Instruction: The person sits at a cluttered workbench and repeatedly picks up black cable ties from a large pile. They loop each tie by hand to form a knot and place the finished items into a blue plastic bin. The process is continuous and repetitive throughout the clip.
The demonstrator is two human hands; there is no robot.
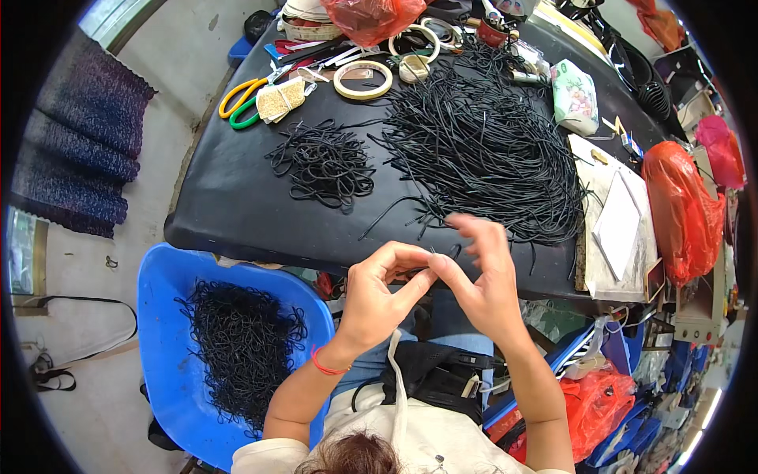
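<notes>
My left hand (pixel 379 294) is closed in a pinch above the table's near edge, with a short bit of black cord (pixel 433 251) at its fingertips. Most of that cord is hidden by the fingers. The thumb of my right hand (pixel 483 275) meets the left fingertips, while its other fingers are raised apart and slightly blurred. A small black loop shows between the right thumb and fingers. Just beyond my hands lies a large pile of long black cords (pixel 489 150). To its left is a smaller heap of looped black cords (pixel 328 162).
At my left stands a blue tub (pixel 158 316) holding a mass of black looped cords (pixel 241 347). Scissors (pixel 243 103) with orange and green handles and a tape roll (pixel 363 80) lie on the black table (pixel 237 197). A pale board (pixel 612 276) and red plastic bag (pixel 681 213) are at right.
</notes>
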